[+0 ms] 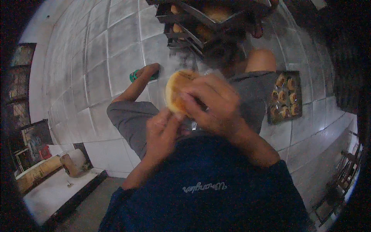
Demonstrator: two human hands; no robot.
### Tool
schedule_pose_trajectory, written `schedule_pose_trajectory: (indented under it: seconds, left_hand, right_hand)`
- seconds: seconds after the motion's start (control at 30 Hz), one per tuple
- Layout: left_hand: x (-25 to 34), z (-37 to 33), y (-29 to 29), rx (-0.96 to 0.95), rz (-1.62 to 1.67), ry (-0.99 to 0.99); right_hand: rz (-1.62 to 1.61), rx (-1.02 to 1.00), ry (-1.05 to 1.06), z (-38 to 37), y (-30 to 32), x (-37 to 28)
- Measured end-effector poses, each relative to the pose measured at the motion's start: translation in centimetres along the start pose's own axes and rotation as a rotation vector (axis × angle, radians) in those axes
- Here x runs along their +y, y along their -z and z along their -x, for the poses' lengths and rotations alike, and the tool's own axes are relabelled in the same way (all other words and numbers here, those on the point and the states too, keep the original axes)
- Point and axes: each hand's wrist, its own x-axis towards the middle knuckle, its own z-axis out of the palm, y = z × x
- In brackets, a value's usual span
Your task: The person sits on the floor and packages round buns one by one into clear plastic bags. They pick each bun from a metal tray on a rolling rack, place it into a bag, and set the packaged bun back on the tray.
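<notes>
ok so I see the left hand [160, 125] pinching this golden-brown bun [172, 92] at its lower edge, right hand [215, 102] gripping its right side

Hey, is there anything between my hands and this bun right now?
Nothing visible: the right hand lies against the bun, and the left hand appears to touch its lower edge.

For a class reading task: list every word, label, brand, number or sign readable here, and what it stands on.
Dark blue shirt: one line of pale script, upside down; legible, but not copied out here.
Bread roll in the right hand: dark marks on top, too blurred to tell whether they are lettering.
No other text is readable.
</notes>
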Motion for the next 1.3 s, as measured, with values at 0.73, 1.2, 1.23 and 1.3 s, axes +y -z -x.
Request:
schedule_pose_trajectory:
  seconds: [0.73,1.2,1.23,1.3]
  left_hand:
    - [-1.3,-7.2,-2.2,-0.96,1.369,0.288]
    - [-0.3,-5.7,-2.6,-0.755,1.287,0.135]
    - [0.1,-5.5,-2.7,-0.688,1.258,0.139]
    - [0.3,-6.6,-3.3,-0.566,1.127,0.112]
  right_hand:
    - [0.155,-0.195,-0.263,0.6,7.5,-6.8]
    - [0.053,-0.524,-0.161,1.9,2.9,-7.7]
    - [0.074,-0.495,-0.156,1.6,2.8,-8.0]
    - [0.036,-0.513,-0.154,1.5,2.7,-7.4]
